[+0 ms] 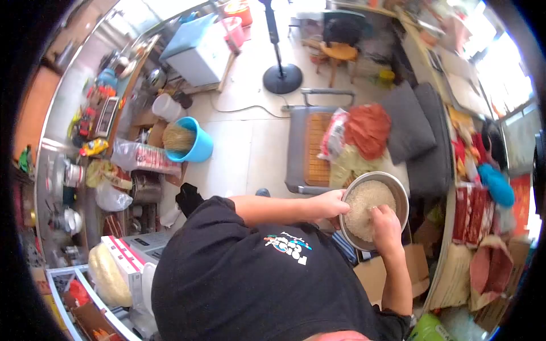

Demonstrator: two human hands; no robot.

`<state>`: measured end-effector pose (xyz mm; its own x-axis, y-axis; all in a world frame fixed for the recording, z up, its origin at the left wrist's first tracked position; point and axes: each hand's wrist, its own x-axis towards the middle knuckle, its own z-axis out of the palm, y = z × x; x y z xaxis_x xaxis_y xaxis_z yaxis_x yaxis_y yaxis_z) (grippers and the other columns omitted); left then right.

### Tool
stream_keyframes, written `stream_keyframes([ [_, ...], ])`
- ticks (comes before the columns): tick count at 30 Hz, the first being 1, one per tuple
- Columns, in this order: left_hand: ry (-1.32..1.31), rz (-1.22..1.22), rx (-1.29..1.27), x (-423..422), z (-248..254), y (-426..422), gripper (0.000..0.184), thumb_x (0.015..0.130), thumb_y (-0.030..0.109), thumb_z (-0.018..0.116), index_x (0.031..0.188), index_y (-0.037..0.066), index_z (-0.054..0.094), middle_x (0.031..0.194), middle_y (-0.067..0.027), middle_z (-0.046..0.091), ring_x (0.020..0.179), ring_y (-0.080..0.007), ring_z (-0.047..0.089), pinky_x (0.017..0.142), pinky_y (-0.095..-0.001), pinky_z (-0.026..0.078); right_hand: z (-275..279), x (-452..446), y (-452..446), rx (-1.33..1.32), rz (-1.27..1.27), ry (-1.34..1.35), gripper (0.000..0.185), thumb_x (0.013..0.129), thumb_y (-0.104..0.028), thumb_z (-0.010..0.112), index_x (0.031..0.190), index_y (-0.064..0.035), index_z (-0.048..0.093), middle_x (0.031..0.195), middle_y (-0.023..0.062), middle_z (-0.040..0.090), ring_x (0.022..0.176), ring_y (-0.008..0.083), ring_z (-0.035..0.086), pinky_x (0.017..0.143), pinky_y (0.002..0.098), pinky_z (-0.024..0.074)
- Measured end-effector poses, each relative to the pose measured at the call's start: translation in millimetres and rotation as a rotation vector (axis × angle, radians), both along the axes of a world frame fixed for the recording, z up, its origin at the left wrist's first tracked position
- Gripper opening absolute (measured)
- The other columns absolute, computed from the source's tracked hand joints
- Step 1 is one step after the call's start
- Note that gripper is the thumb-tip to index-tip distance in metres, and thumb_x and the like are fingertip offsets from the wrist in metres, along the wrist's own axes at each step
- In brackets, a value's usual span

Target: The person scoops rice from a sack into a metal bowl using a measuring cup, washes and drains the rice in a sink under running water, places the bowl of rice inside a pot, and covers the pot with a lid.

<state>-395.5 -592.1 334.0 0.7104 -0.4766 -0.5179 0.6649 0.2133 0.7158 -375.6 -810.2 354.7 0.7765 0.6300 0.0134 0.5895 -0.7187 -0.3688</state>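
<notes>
A round metal bowl holds pale grains that look like rice. My left hand grips the bowl's left rim, thumb on top. Inside the bowl, at the right side of the grains, is my right hand, its fingers bunched together at the surface; whatever lies between the fingertips is too small to make out. Beneath the bowl, an open cardboard box and some striped cloth show in part.
Beyond the bowl stands a grey chair with a rust-red cloth and a plastic bag. A black fan base is farther ahead. At left are a blue bucket and crowded shelves. Cardboard and sacks lie at right.
</notes>
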Motion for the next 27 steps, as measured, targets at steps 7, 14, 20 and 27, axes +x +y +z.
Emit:
stream_keyframes([
  [7, -0.057, 0.322, -0.03, -25, 3, 253, 0.048, 0.08, 0.005, 0.05, 0.127, 0.002, 0.043, 0.1, -0.0122, 0.062, 0.076, -0.0203, 0.065, 0.053, -0.0311, 0.056, -9, 39, 297, 0.033, 0.385, 0.074, 0.016, 0.071, -0.006, 0.061, 0.086, -0.005, 0.058, 0.093, 0.0171, 0.056, 0.09, 0.0373, 0.056, 0.075, 0.0443, 0.0487],
  [14, 0.069, 0.717, 0.048, -41, -11, 424, 0.043, 0.081, 0.005, 0.049, 0.123, 0.001, 0.044, 0.103, -0.0136, 0.061, 0.079, -0.0223, 0.065, 0.058, -0.0344, 0.058, -14, 91, 503, -0.077, 0.611, 0.151, 0.018, 0.072, -0.002, 0.056, 0.089, -0.0049, 0.06, 0.09, 0.0173, 0.058, 0.087, 0.0364, 0.059, 0.075, 0.0442, 0.0495],
  [20, 0.135, 0.929, 0.004, -4, -10, 533, 0.036, 0.082, 0.002, 0.048, 0.118, -0.002, 0.046, 0.1, -0.0156, 0.06, 0.077, -0.0265, 0.066, 0.06, -0.0374, 0.058, -30, 137, 641, 0.076, 0.683, 0.105, 0.025, 0.076, -0.009, 0.059, 0.101, -0.0084, 0.06, 0.095, 0.0148, 0.059, 0.092, 0.0342, 0.059, 0.077, 0.043, 0.05],
  [27, 0.092, 0.977, 0.007, 118, -32, 685, 0.037, 0.082, 0.002, 0.049, 0.118, -0.003, 0.049, 0.098, -0.0158, 0.062, 0.076, -0.0263, 0.066, 0.059, -0.0375, 0.057, -59, 275, 795, -0.082, 0.863, 0.19, 0.019, 0.072, -0.01, 0.065, 0.091, -0.0085, 0.063, 0.098, 0.0121, 0.058, 0.095, 0.0317, 0.059, 0.079, 0.04, 0.0504],
])
